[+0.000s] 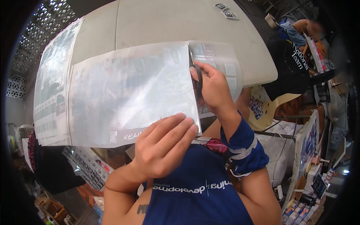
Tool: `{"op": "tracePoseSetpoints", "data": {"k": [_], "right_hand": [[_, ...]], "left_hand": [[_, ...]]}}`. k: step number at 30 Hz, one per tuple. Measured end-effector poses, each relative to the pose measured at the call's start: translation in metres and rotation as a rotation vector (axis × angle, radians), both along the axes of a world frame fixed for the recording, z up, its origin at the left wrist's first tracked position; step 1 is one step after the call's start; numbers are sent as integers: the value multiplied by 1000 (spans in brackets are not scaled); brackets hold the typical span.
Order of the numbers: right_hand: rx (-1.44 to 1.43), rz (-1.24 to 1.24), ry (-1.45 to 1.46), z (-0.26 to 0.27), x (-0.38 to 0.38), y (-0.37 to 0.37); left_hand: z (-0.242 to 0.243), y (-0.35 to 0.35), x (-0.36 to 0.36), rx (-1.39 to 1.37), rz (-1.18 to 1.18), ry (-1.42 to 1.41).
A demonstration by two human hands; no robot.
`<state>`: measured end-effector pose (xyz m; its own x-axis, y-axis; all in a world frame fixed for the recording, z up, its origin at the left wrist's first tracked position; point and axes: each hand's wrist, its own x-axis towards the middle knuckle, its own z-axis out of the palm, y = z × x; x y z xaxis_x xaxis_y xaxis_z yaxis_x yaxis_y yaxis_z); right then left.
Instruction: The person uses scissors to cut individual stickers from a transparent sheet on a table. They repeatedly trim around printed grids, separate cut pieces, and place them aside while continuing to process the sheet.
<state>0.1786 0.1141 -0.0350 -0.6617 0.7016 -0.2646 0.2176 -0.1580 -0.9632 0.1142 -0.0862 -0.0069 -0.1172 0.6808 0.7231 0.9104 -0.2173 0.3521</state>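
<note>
A pair of dark-handled scissors (199, 80) is in my right hand (215, 87), its blades pointing away from me. They lie along a straight cut or edge of a large translucent printed film sheet (121, 92), whose print shows mirrored and faint through the glossy surface. My left hand (163, 147) holds the sheet's near right corner, fingers flat on top; its thumb is hidden. Right of the blades, a narrower film piece (233, 70) with small printed blocks curls over the table's edge, partly behind my right hand.
The film lies on a pale table (157, 22). More printed sheets (53, 87) lie at its left end; small printed pieces (230, 15) sit at the far right. A yellow plastic chair (258, 121) and black shirt (287, 67) stand right. Another person (303, 28) bends beyond.
</note>
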Motion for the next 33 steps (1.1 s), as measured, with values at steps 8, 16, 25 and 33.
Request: {"op": "tracePoseSetpoints", "data": {"k": [8, 16, 25, 33], "right_hand": [[-38, 13, -16, 2, -6, 10], [-178, 208, 86, 3, 1, 54], [94, 525, 143, 52, 120, 54], [-218, 277, 178, -18, 210, -31]], "left_hand": [[-6, -4, -1, -76, -13, -122], [-33, -6, -73, -704, 292, -110], [-40, 93, -96, -550, 131, 295], [-56, 78, -26, -509, 84, 263]]}}
